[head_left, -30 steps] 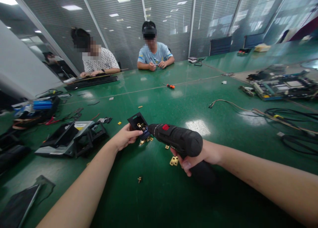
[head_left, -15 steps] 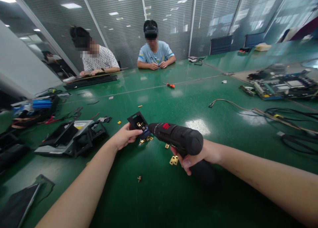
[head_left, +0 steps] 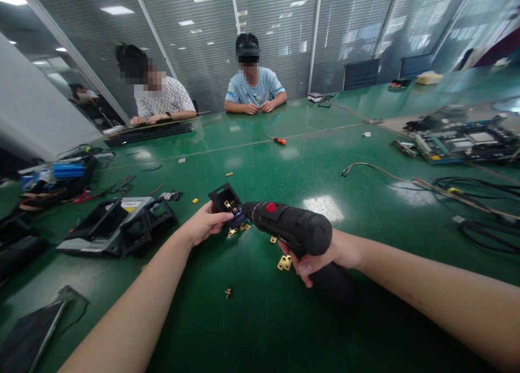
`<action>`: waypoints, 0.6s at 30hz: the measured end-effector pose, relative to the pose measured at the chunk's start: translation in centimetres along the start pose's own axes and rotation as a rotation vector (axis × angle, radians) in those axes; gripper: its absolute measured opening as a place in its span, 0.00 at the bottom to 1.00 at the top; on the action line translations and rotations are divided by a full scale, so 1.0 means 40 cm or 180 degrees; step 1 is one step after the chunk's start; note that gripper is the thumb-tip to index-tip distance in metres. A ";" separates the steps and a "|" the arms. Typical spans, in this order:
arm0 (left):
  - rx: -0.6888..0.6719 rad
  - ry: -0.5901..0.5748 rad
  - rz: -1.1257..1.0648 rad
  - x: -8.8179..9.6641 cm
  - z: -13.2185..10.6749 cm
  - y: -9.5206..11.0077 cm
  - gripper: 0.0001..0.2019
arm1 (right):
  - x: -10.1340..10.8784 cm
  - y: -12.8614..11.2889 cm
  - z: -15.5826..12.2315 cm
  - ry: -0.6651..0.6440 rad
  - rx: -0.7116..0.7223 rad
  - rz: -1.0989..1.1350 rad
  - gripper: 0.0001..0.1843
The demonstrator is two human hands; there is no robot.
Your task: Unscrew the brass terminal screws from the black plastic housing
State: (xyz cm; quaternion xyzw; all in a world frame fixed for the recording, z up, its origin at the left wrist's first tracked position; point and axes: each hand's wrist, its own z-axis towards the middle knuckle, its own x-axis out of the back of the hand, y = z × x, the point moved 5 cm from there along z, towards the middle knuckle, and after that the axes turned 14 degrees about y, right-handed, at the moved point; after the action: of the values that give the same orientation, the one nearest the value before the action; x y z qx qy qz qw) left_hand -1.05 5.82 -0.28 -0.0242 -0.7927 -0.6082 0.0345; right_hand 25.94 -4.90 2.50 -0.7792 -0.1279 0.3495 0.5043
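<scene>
My left hand [head_left: 209,222] is closed on a black housing [head_left: 221,195] with brass-coloured pieces inside, tilted above the green table. A black cordless drill [head_left: 290,224] with a red switch on top is gripped by my right hand [head_left: 312,262]. Its chuck points left at the housing; the tip is hidden there, so contact cannot be made out. Small brass plates [head_left: 244,227] lie just under the housing, and more brass plates [head_left: 284,262] sit beside my right hand. Closer to me rest a few small screws [head_left: 228,293].
Black frames and a grey metal part [head_left: 122,221] lie at the left, near a dark flat panel [head_left: 32,335]. An orange screwdriver [head_left: 279,141] lies farther back. Circuit boards [head_left: 467,140] and black cables [head_left: 487,200] occupy the right. Two people [head_left: 255,89] sit across the table.
Almost nothing differs. Both hands, the housing and the drill keep their places; the person at the far left has shifted their head slightly.
</scene>
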 end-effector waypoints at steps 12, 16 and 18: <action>0.0006 -0.0056 -0.0021 -0.001 0.002 -0.005 0.27 | 0.001 0.000 0.000 0.0066 0.0076 -0.0030 0.33; -0.0007 -0.0082 -0.0023 -0.002 0.000 -0.005 0.25 | 0.001 -0.005 -0.001 0.0136 0.0085 -0.0077 0.31; 0.0000 -0.0083 -0.0031 -0.002 0.000 -0.005 0.24 | 0.002 -0.003 -0.002 0.0117 0.0041 -0.0092 0.29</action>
State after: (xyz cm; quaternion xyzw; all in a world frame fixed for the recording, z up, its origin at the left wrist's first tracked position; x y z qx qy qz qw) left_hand -1.00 5.78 -0.46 -0.0283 -0.7932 -0.6080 0.0212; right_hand 26.06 -4.85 2.59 -0.7803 -0.1276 0.3287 0.5165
